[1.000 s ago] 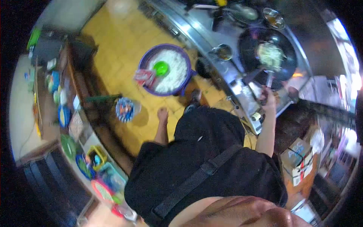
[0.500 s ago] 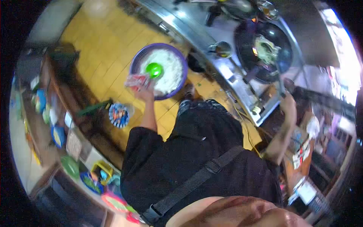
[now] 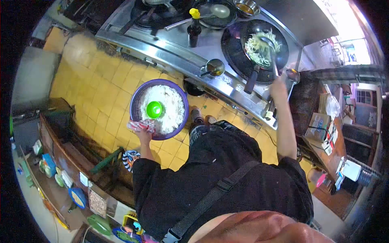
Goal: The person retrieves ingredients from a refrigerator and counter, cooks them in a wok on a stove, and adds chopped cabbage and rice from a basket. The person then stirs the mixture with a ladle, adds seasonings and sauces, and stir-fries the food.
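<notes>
My right hand (image 3: 278, 90) is closed round the handle of a metal ladle (image 3: 272, 56), whose bowl rests among pale noodles (image 3: 259, 50) in a black wok (image 3: 235, 48) on the stove. The wok's dark handle (image 3: 251, 80) points toward me, untouched. My left hand (image 3: 144, 135) is at the near rim of a purple basin (image 3: 185, 106) of white rice (image 3: 172, 106), closed on a red and white cloth (image 3: 138, 126). A bright green bowl (image 3: 154, 109) lies on the rice, just beyond the cloth.
On the steel stove (image 3: 162, 50) stand a yellow-capped bottle (image 3: 194, 30), a small pot (image 3: 214, 67), a second pan (image 3: 212, 14) and a metal bowl (image 3: 246, 8). Shelves of goods (image 3: 60, 178) run along the left; boxes sit on a wooden table (image 3: 338, 156) at the right.
The view has turned and shifted toward the stove. My left hand, empty-looking beside the basin at first, now holds the cloth. The ladle has gone back into the noodles.
</notes>
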The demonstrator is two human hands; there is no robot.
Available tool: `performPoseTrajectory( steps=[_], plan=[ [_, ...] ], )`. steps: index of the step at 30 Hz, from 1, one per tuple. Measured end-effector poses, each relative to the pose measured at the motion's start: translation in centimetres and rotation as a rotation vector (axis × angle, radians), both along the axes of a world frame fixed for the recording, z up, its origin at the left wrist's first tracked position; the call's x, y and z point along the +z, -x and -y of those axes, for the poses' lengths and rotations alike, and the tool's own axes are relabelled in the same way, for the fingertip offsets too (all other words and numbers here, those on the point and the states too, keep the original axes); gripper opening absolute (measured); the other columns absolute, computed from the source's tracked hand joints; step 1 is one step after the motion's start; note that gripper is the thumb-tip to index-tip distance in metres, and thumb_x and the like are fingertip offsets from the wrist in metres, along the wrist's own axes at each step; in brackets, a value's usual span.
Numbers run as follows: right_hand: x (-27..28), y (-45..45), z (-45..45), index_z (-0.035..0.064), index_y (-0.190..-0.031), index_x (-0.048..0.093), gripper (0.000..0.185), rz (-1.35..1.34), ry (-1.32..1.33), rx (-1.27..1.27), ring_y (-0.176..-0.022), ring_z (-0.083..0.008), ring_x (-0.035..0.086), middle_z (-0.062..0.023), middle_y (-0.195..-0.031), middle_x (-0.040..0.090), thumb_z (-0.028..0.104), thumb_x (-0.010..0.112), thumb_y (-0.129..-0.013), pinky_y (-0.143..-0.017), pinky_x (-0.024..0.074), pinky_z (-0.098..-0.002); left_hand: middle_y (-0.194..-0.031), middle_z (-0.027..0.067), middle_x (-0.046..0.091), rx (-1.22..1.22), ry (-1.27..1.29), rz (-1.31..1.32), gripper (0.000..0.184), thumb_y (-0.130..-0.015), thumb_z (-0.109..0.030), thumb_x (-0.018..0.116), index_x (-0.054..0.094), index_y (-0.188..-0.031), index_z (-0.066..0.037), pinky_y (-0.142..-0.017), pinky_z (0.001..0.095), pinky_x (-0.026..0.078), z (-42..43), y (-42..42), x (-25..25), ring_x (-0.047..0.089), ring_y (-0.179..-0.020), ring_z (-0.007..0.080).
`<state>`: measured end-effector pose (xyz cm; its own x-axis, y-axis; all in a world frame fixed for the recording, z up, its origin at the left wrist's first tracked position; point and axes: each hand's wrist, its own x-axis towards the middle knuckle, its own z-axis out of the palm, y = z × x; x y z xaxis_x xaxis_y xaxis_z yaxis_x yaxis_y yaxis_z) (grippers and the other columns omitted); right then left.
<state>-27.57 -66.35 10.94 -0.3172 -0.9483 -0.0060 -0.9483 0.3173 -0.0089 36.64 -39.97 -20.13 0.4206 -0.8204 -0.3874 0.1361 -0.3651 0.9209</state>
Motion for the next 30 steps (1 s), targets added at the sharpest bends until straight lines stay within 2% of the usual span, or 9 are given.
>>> performPoseTrajectory(
  steps=[4, 6, 8, 12, 17, 20, 24, 25, 30],
  plan=[
    [3.1, 0.1, -1.1, -0.0038, -0.110, 0.051, 0.030, -0.183, -0.308, 0.372, -0.079, -0.0387, 0.060, -0.0256, -0.085, 0.061, 0.008, 0.043, -0.083, -0.074, 0.0483, -0.0461, -0.113, 0.0262, 0.053, -0.259, -0.077, 1.755, 0.040, -0.075, -0.045, 0.058, 0.065, -0.092, -0.009, -0.084, 0.0529, 0.040, 1.4, 2.2, 4.2, 0.054, -0.091, 0.0430],
    [9.6, -0.8, -1.7, -0.0040, -0.109, 0.052, 0.031, -0.181, -0.372, 0.419, -0.078, -0.0379, 0.061, -0.0257, -0.083, 0.061, 0.008, 0.043, -0.082, -0.073, 0.0487, -0.0459, -0.096, 0.0249, 0.061, -0.236, -0.513, 0.673, 0.048, -0.072, -0.052, 0.057, 0.066, -0.089, -0.008, -0.083, 0.0449, 0.042, 0.6, -0.8, -2.6, 0.057, -0.086, 0.0404],
    [11.3, -1.1, -1.7, -0.0047, -0.107, 0.054, 0.030, -0.161, -0.397, 0.417, -0.076, -0.0356, 0.062, -0.0257, -0.081, 0.061, 0.008, 0.044, -0.081, -0.072, 0.0495, -0.0450, -0.082, 0.0219, 0.063, -0.201, -0.457, 0.591, 0.046, -0.070, -0.048, 0.060, 0.064, -0.091, -0.006, -0.079, 0.0437, 0.044, 0.0, -1.1, -4.4, 0.059, -0.083, 0.0376],
    [-0.2, -0.3, 0.2, -0.0093, -0.108, 0.051, 0.032, -0.193, -0.107, 0.213, -0.073, -0.0347, 0.063, -0.0265, -0.080, 0.061, 0.008, 0.045, -0.081, -0.065, 0.0514, -0.0424, -0.104, 0.0251, 0.041, -0.125, -0.438, 0.670, 0.060, -0.070, -0.046, 0.060, 0.043, -0.108, -0.003, -0.089, 0.0465, 0.028, 1.5, 2.0, 0.7, 0.037, -0.101, 0.0411],
    [13.2, -3.2, -2.1, -0.0018, -0.102, 0.055, 0.026, 0.169, -0.361, 0.062, -0.086, -0.0393, 0.060, -0.0272, -0.088, 0.060, 0.012, 0.047, -0.082, -0.075, 0.0484, -0.0455, -0.131, 0.0291, 0.013, -0.065, -0.349, 0.878, 0.085, -0.071, -0.044, 0.059, 0.017, -0.129, 0.002, -0.102, 0.0500, 0.009, 3.8, 6.2, 10.6, 0.010, -0.122, 0.0455],
    [7.3, 0.0, -1.0, -0.0021, -0.100, 0.055, 0.025, -0.068, -0.383, 0.142, -0.088, -0.0391, 0.059, -0.0266, -0.091, 0.060, 0.012, 0.050, -0.080, -0.076, 0.0481, -0.0457, -0.142, 0.0295, 0.002, -0.334, -0.733, 1.171, 0.090, -0.074, -0.039, 0.058, 0.010, -0.138, 0.002, -0.107, 0.0511, 0.002, 4.5, 6.7, 12.4, -0.001, -0.131, 0.0466],
    [-2.7, 1.5, 0.6, -0.0025, -0.092, 0.058, 0.022, 0.035, -0.050, 0.108, -0.083, -0.0369, 0.060, -0.0226, -0.088, 0.062, 0.014, 0.054, -0.078, -0.072, 0.0486, -0.0433, -0.141, 0.0289, 0.012, 0.056, -0.491, 1.270, 0.076, -0.081, -0.029, 0.049, 0.012, -0.136, 0.009, -0.108, 0.0505, 0.009, 5.7, 7.6, 11.3, 0.011, -0.130, 0.0454],
    [-0.6, 1.1, 0.8, -0.0021, -0.095, 0.058, 0.022, 0.191, -0.058, 0.140, -0.072, -0.0296, 0.056, -0.0178, -0.079, 0.059, 0.014, 0.054, -0.080, -0.063, 0.0454, -0.0385, -0.126, 0.0274, 0.041, 0.004, -0.615, 1.580, 0.051, -0.073, -0.030, 0.056, 0.053, -0.109, 0.006, -0.100, 0.0501, 0.026, 6.5, 8.1, 12.2, 0.035, -0.120, 0.0411],
    [14.6, 2.3, -0.7, 0.0006, -0.111, 0.054, 0.031, 0.612, -0.366, 0.049, -0.033, -0.0075, 0.037, -0.0003, -0.053, 0.047, 0.018, 0.056, -0.085, -0.029, 0.0284, -0.0248, -0.090, 0.0212, 0.056, -0.106, -0.194, 1.144, 0.029, -0.064, -0.014, 0.065, 0.057, -0.087, 0.002, -0.078, 0.0456, 0.041, 7.8, 8.3, 9.6, 0.053, -0.086, 0.0369]
  ],
)
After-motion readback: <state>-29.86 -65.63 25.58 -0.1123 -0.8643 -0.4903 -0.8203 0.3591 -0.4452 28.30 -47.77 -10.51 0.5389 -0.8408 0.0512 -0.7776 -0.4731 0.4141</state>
